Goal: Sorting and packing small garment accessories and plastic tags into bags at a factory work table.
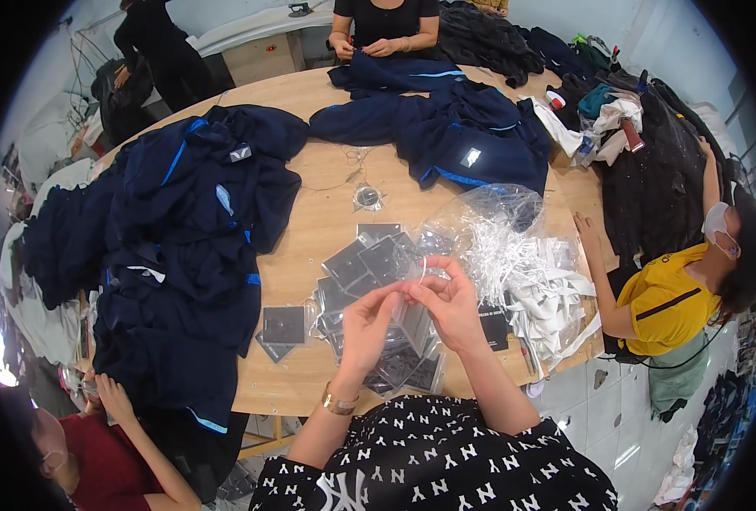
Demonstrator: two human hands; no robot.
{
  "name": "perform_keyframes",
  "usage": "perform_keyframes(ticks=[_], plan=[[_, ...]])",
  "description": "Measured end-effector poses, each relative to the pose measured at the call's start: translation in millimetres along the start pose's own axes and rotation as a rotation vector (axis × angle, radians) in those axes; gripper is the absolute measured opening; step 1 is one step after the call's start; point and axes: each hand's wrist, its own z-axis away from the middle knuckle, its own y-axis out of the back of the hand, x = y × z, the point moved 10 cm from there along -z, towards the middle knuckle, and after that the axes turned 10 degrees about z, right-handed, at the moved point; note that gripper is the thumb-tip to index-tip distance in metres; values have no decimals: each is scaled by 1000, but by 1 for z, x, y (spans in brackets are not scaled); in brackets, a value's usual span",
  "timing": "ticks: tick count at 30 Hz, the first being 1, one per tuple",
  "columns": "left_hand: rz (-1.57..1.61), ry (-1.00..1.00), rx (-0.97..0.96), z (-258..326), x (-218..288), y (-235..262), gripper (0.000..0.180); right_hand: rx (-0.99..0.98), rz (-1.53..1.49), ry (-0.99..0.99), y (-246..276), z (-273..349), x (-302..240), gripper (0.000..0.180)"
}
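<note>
Over the middle of the table, my left hand (373,325) and my right hand (448,305) meet at the fingertips, both pinched. A thin white string (424,266) loops up from the fingers of my right hand. What the left fingertips pinch is too small to make out. Beneath my hands spreads a pile of dark grey cards in clear plastic sleeves (346,264). One sleeved card (283,324) lies apart to the left. Just right of my hands, an open clear plastic bag (504,203) spills many white strings (490,247).
White ribbons (557,311) bunch at the table's right edge. Navy garments (178,204) cover the left side; another navy garment (472,136) lies at the far side. A small round item (367,198) sits mid-table. People stand across and at both sides, beside dark clothes (650,187) at right.
</note>
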Motion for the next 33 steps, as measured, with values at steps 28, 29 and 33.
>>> perform_keyframes(ticks=[28,29,33], plan=[[185,-276,46,7,42,11,7,-27,-593,-352,10,1,39,26],[185,-276,46,7,44,10,7,-10,-560,-354,10,2,37,25],[77,-223,68,9,47,7,7,59,-450,-356,13,7,33,19]])
